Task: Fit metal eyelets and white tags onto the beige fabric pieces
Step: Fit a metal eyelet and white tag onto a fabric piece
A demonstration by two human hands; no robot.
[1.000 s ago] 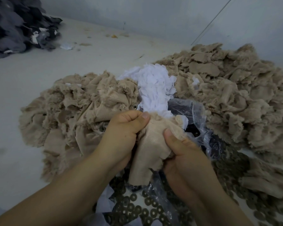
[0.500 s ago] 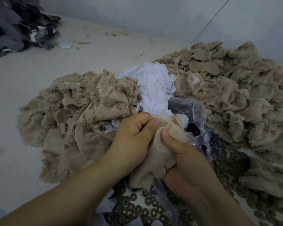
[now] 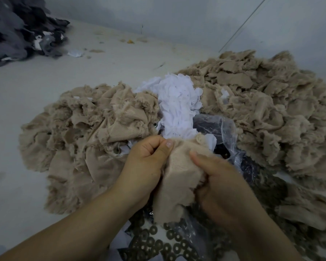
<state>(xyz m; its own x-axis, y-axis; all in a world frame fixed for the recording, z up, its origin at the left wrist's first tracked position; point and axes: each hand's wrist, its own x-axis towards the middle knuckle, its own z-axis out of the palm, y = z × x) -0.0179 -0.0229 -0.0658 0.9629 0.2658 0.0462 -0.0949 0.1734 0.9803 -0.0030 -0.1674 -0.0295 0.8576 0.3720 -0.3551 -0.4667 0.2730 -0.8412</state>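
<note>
Drooping limp between both hands, the beige fabric piece [image 3: 179,178] looks light, soft and frayed, best pinched near its top edge. The left hand [image 3: 149,162] curls round that edge, thumb pressing down; the right hand [image 3: 220,178] pinches it from the side, above scattered metal eyelets [image 3: 158,245] and near white tags [image 3: 179,102].

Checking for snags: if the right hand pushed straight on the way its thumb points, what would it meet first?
Probably the left hand's thumb, just beyond the right hand across the beige fabric piece both grip; depth is unclear.
</note>
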